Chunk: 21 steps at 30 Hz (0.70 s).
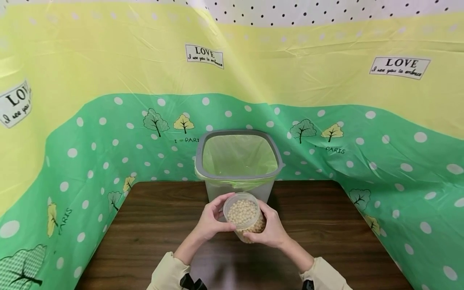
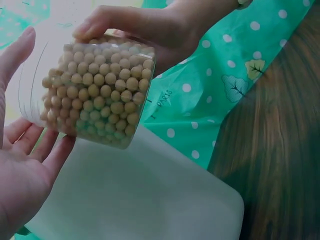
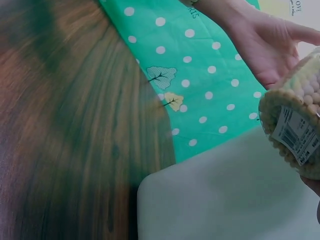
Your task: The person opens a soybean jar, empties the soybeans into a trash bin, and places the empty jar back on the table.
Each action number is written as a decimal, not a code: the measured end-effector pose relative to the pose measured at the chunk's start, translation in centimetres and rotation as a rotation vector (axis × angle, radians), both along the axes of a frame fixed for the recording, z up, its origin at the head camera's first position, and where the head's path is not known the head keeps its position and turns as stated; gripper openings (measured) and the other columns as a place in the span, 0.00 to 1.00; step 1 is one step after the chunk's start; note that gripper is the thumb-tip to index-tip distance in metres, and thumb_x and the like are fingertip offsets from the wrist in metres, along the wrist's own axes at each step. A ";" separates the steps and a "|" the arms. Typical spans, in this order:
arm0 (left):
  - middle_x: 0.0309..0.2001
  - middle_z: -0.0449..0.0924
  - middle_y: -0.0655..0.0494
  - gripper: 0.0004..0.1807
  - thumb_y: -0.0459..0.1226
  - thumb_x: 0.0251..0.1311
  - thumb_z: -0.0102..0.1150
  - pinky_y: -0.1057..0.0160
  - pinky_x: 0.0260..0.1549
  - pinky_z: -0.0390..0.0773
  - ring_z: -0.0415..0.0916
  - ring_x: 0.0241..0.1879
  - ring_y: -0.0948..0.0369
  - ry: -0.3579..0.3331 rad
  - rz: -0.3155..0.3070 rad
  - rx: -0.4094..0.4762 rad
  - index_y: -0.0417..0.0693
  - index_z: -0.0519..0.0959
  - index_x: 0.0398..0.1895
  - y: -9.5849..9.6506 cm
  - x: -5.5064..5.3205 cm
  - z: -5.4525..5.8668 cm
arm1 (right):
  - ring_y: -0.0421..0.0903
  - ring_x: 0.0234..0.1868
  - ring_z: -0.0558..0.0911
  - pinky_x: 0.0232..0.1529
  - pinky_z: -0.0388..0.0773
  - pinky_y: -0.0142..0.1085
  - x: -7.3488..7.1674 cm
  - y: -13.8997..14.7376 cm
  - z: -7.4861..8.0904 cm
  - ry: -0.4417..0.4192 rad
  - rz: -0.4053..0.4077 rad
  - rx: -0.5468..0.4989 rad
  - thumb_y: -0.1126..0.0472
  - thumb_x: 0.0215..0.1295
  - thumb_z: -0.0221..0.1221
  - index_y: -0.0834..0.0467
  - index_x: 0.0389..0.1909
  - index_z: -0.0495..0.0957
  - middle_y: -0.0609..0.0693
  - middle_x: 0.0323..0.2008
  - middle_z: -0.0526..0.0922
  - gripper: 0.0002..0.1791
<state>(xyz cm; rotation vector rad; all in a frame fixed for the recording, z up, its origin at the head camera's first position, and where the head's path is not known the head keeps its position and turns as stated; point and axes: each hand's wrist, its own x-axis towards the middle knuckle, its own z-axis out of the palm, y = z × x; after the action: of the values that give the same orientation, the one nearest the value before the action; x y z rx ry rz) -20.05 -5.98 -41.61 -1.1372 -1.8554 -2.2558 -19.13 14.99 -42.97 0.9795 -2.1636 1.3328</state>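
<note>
A clear plastic jar (image 1: 250, 227) full of round beige dried beans (image 2: 100, 85) is held in front of the bin, its clear round top (image 1: 242, 207) tipped toward the head camera. The left hand (image 1: 212, 219) holds the top end, with its thumb on the near side and fingers around the far side. Gripping the jar's body from the right is the right hand (image 1: 270, 227), its thumb across the front. In the right wrist view, a white barcode label (image 3: 295, 135) shows on the jar's base.
A light grey bin (image 1: 241, 191) with a dark grey rim ring (image 1: 235, 133) and a green liner bag (image 1: 237, 155) stands at the back of the dark wooden table (image 1: 163, 225). Behind it and along both sides hangs a green and yellow printed cloth (image 1: 108, 137).
</note>
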 end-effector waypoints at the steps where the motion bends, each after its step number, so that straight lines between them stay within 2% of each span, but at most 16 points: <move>1: 0.54 0.66 0.27 0.42 0.39 0.42 0.72 0.67 0.46 0.73 0.69 0.52 0.64 0.002 0.014 -0.003 0.27 0.63 0.58 0.0 0.0 0.0 | 0.43 0.44 0.77 0.44 0.74 0.33 0.0 -0.1 -0.1 0.000 -0.015 0.001 0.45 0.40 0.70 0.62 0.54 0.69 0.53 0.45 0.77 0.41; 8: 0.56 0.67 0.33 0.40 0.37 0.41 0.72 0.66 0.48 0.72 0.68 0.54 0.65 -0.006 0.097 -0.034 0.31 0.65 0.58 -0.2 0.0 0.3 | 0.44 0.45 0.77 0.44 0.75 0.34 -0.1 -0.3 -0.4 -0.019 -0.074 0.001 0.47 0.38 0.71 0.60 0.55 0.69 0.52 0.46 0.78 0.41; 13: 0.55 0.69 0.37 0.39 0.31 0.38 0.73 0.63 0.47 0.73 0.68 0.53 0.63 0.033 0.150 -0.056 0.34 0.66 0.58 -0.5 0.2 0.8 | 0.45 0.44 0.77 0.43 0.75 0.35 -0.1 -0.3 -0.6 -0.010 -0.091 0.029 0.45 0.38 0.71 0.62 0.55 0.69 0.54 0.46 0.78 0.43; 19: 0.55 0.70 0.40 0.40 0.31 0.38 0.73 0.66 0.47 0.73 0.69 0.53 0.63 0.064 0.177 0.009 0.31 0.65 0.58 -1.3 0.1 0.9 | 0.48 0.43 0.78 0.41 0.76 0.37 0.7 -0.5 0.4 0.012 -0.076 0.026 0.49 0.39 0.71 0.69 0.54 0.68 0.60 0.44 0.78 0.43; 21: 0.55 0.71 0.45 0.40 0.32 0.39 0.73 0.68 0.47 0.73 0.69 0.53 0.64 0.062 0.188 0.030 0.28 0.64 0.57 -1.8 0.1 0.8 | 0.48 0.44 0.77 0.41 0.76 0.36 0.7 -0.4 0.4 0.018 -0.073 0.026 0.50 0.39 0.71 0.69 0.55 0.67 0.61 0.45 0.77 0.43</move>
<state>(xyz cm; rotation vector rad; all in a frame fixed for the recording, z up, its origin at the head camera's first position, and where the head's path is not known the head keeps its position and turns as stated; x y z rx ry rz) -19.93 -7.80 -40.78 -0.9715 -1.8147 -2.1155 -18.41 14.56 -42.61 0.9101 -2.1869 1.2606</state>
